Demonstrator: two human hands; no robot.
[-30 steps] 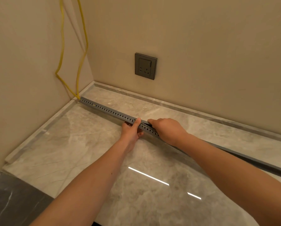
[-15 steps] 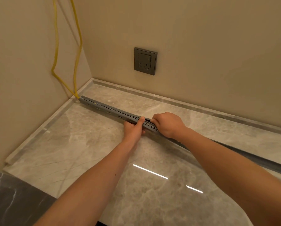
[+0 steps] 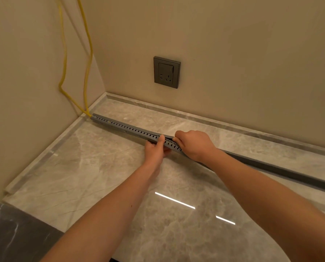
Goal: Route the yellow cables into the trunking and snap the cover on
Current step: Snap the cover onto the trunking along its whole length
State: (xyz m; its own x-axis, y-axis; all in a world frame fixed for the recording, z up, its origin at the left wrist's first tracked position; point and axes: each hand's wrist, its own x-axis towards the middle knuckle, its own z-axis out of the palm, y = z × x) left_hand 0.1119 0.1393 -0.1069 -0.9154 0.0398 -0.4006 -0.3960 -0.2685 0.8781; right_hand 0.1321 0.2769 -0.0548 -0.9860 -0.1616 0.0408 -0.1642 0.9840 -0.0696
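grey slotted trunking (image 3: 124, 127) lies on the marble surface (image 3: 101, 176), running diagonally from the left corner toward the right edge. two yellow cables (image 3: 87, 72) drop down the left wall and enter its corner end. left hand (image 3: 156, 150) grips the trunking mid-length, thumb over the top, fingers curled at the near side. right hand (image 3: 193, 144) sits just beside it, fingers curled over the top, gripping. a dark gap shows along the top between the hands. a plain grey length (image 3: 271, 168) continues rightward; cover or trunking, cannot tell. wall socket (image 3: 167, 72) on the back wall.
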